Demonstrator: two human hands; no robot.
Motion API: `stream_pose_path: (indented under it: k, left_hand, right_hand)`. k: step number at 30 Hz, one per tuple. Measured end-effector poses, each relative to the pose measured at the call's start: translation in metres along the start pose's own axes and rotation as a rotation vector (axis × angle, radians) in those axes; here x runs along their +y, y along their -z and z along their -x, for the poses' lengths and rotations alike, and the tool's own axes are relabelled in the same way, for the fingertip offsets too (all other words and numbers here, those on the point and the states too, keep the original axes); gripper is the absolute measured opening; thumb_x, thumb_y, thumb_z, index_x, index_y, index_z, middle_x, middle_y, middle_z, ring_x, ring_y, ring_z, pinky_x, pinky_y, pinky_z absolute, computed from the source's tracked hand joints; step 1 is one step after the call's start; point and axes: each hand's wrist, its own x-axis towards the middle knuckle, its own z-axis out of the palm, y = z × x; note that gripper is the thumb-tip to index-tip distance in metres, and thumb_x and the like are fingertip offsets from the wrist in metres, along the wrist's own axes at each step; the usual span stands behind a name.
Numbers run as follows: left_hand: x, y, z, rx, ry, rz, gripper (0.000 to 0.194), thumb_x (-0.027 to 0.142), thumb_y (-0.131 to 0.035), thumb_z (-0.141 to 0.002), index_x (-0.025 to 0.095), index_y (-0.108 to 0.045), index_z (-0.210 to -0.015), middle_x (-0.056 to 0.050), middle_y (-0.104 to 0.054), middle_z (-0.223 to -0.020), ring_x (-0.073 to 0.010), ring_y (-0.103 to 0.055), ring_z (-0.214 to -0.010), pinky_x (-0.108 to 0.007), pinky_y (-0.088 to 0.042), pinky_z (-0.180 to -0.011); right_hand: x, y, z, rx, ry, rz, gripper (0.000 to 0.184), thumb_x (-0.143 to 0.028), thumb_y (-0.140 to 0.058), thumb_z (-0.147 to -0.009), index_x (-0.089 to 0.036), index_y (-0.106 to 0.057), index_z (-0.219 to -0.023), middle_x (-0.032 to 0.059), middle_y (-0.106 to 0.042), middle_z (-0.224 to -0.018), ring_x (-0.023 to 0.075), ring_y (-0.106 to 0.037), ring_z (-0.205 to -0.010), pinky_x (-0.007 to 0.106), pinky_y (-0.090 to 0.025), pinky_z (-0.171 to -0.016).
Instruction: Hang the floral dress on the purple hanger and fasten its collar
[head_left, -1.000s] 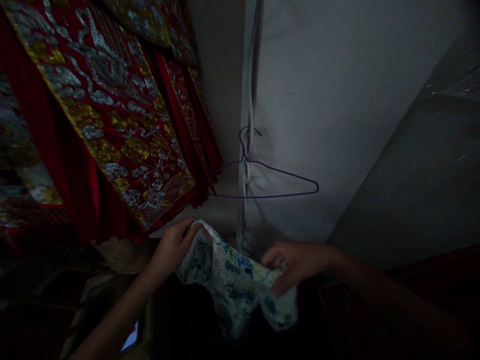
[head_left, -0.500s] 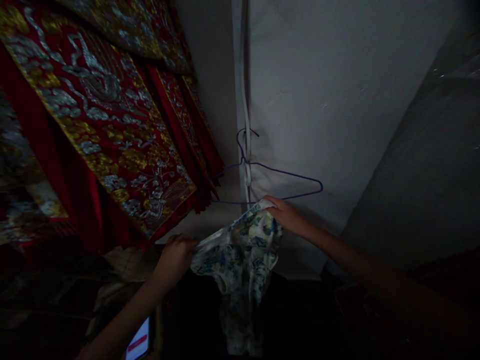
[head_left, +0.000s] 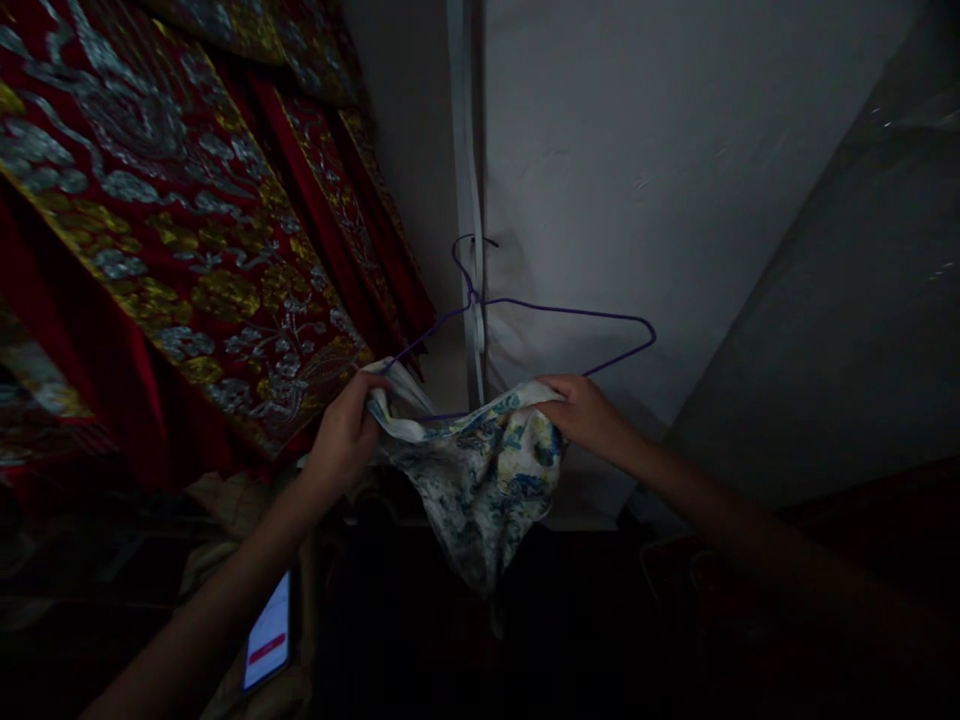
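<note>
Between my hands hangs a thin white garment [head_left: 480, 480] with blue and yellow flowers; I cannot tell its exact kind. My left hand [head_left: 346, 425] is closed on the edge of its opening, right at the left end of a purple clothes hanger [head_left: 559, 309]. That end of the hanger is hidden by the cloth and fingers and appears to be inside the opening. My right hand [head_left: 585, 415] pinches the other side of the edge, in front of the hanger's lower bar. The hanger's right end shows bare beyond it. Below, the garment bunches to a point.
The hanger hooks onto a pale strip [head_left: 466, 150] running down the grey wall [head_left: 637, 150]. Red cloth with gold and silver embroidery [head_left: 187, 230] hangs at the left. A lit phone [head_left: 268, 635] lies at lower left beside my left forearm. The bottom is very dark.
My left hand has risen to the hanger's left end, drawing the garment's edge up over it. The opening has widened. My right hand has shifted slightly, still gripping the cloth.
</note>
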Motion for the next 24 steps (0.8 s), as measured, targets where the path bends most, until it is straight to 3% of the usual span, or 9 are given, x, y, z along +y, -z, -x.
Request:
stream_pose_path:
  k: [3,6,9,12,13,15,18,21,24]
  left_hand:
    - [0.004,-0.008,-0.025,0.042,-0.054,-0.017,0.049,0.014,-0.046,-0.087,0.015,-0.051,-0.136,-0.012,-0.066,-0.125,-0.0255,-0.064,-0.115,-0.038,-0.049,-0.101]
    - [-0.005,-0.016,-0.048,-0.044,-0.106,-0.059,0.046,0.02,-0.043,-0.094,0.015,-0.056,-0.138,-0.013,-0.068,-0.127,-0.0263,-0.065,-0.117,-0.04,-0.048,-0.105]
    - [-0.016,-0.019,-0.058,-0.063,-0.147,-0.05,0.044,0.02,-0.04,-0.094,0.012,-0.065,-0.131,-0.014,-0.071,-0.125,-0.0261,-0.066,-0.115,-0.04,-0.049,-0.105]
    - [-0.019,-0.015,-0.059,-0.05,-0.182,-0.067,0.044,0.021,-0.042,-0.094,0.011,-0.067,-0.129,-0.014,-0.072,-0.12,-0.0265,-0.067,-0.111,-0.04,-0.051,-0.102]
    - [-0.017,-0.013,-0.058,-0.052,-0.189,-0.084,0.044,0.021,-0.042,-0.094,0.012,-0.067,-0.129,-0.014,-0.072,-0.118,-0.0264,-0.067,-0.108,-0.039,-0.052,-0.1]
    - [-0.014,-0.011,-0.056,-0.048,-0.186,-0.118,0.044,0.02,-0.042,-0.094,0.013,-0.067,-0.129,-0.013,-0.072,-0.114,-0.0258,-0.068,-0.104,-0.038,-0.053,-0.096]
    - [-0.009,-0.007,-0.058,-0.009,-0.178,-0.143,0.043,0.019,-0.041,-0.095,0.015,-0.068,-0.129,-0.012,-0.069,-0.11,-0.0241,-0.067,-0.099,-0.035,-0.053,-0.092]
    - [-0.012,0.0,-0.063,0.138,-0.18,-0.129,0.039,0.023,-0.044,-0.097,0.017,-0.07,-0.125,-0.012,-0.064,-0.117,-0.0242,-0.062,-0.108,-0.036,-0.05,-0.097]
    - [-0.02,0.007,-0.068,0.243,-0.098,-0.05,0.035,0.029,-0.051,-0.096,0.016,-0.069,-0.123,-0.011,-0.064,-0.117,-0.024,-0.061,-0.109,-0.035,-0.049,-0.098]
  right_hand:
    - [-0.003,-0.018,0.011,-0.033,0.093,-0.037,0.014,-0.024,-0.059,-0.076,-0.019,-0.07,-0.083,0.0,-0.067,-0.073,0.0177,-0.061,-0.068,0.026,-0.044,-0.06]
    - [-0.011,-0.019,0.024,-0.014,0.182,0.069,0.045,-0.014,-0.054,-0.08,-0.023,-0.066,-0.122,0.0016,-0.072,-0.09,0.0196,-0.065,-0.08,0.029,-0.048,-0.072]
    - [-0.013,0.01,0.025,0.178,0.178,0.203,0.079,-0.014,-0.059,-0.079,-0.023,-0.037,-0.154,0.001,-0.071,-0.083,0.0187,-0.062,-0.066,0.029,-0.046,-0.063]
    - [-0.003,0.053,0.009,0.428,0.165,0.311,0.103,-0.022,-0.073,-0.074,-0.016,-0.018,-0.161,0.003,-0.071,-0.082,0.0195,-0.059,-0.059,0.031,-0.046,-0.058]
    - [0.003,0.065,0.001,0.467,0.141,0.337,0.104,-0.026,-0.077,-0.072,-0.014,-0.023,-0.16,0.0053,-0.073,-0.084,0.0207,-0.061,-0.062,0.032,-0.048,-0.06]
    - [0.013,0.082,-0.016,0.449,0.074,0.364,0.087,-0.034,-0.08,-0.07,-0.012,-0.048,-0.147,0.01,-0.075,-0.092,0.024,-0.066,-0.071,0.034,-0.051,-0.064]
    - [0.017,0.091,-0.033,0.311,-0.007,0.394,0.046,-0.043,-0.081,-0.069,-0.015,-0.075,-0.105,0.0092,-0.076,-0.089,0.026,-0.069,-0.077,0.033,-0.052,-0.066]
    - [0.006,0.097,-0.033,0.174,-0.082,0.364,0.037,-0.05,-0.084,-0.064,-0.016,-0.076,-0.076,0.0044,-0.072,-0.069,0.0232,-0.068,-0.068,0.029,-0.049,-0.061]
    - [-0.008,0.107,-0.02,-0.06,-0.226,0.109,0.039,-0.05,-0.084,-0.064,-0.014,-0.077,-0.078,0.0059,-0.075,-0.071,0.0214,-0.068,-0.065,0.029,-0.05,-0.062]
